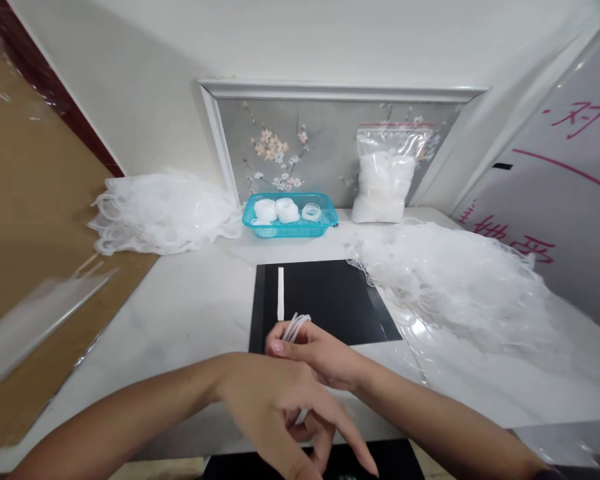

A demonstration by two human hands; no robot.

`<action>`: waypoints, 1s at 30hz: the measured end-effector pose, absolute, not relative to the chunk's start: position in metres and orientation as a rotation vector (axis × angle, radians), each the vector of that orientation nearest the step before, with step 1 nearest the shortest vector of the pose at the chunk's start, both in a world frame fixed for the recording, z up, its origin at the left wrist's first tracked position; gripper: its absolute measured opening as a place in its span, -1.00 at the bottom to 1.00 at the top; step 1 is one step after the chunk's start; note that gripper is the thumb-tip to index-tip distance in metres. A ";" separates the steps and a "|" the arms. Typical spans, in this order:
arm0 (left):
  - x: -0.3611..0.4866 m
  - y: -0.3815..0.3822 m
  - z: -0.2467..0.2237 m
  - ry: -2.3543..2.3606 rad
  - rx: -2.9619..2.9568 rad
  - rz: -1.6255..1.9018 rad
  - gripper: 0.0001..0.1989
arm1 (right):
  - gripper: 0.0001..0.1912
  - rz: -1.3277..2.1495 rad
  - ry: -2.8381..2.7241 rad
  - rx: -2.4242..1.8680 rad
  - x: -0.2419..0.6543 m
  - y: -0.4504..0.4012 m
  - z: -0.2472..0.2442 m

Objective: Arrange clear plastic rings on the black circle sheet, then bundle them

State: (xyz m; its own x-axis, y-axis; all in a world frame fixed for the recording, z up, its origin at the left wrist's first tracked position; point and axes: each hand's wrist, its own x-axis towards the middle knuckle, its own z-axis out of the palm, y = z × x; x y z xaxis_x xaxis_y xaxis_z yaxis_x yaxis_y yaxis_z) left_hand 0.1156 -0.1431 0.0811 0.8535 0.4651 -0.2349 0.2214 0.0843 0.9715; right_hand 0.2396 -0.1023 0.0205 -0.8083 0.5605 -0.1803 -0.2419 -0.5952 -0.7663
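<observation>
Left hand (280, 400) loosely open, overlapping right hand (320, 353) holding white loops (296, 327), black mat (330, 300), teal basket (295, 230) beyond

A floral panel (325, 143) leans against the pale wall (280, 40) behind the marble-patterned tabletop (200, 300).

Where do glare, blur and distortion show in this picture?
Head view: glare on the tabletop by the right-side white heap; head view: clear plastic at left looks smeared; head view: wall frame's sides slant, probably wide-angle distortion.
</observation>
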 end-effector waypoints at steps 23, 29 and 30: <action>0.079 -0.129 0.047 1.410 1.313 0.831 -0.66 | -0.09 2.533 -0.847 -0.318 0.261 -0.083 0.024; 0.077 -0.132 0.045 1.385 1.307 0.711 -0.64 | 0.00 2.511 -1.063 -0.359 0.256 -0.089 0.019; 0.078 -0.132 0.045 1.366 1.301 0.667 -0.64 | -0.03 2.495 -1.095 -0.378 0.255 -0.090 0.019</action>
State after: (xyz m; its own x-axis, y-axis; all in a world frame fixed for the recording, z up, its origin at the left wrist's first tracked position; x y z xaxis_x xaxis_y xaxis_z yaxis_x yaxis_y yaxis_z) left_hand 0.0778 -0.1317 0.0450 0.1819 0.9320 -0.3135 0.3258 0.2436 0.9135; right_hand 0.2551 -0.0902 0.0188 -0.8883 0.4506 -0.0886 -0.2400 -0.6199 -0.7471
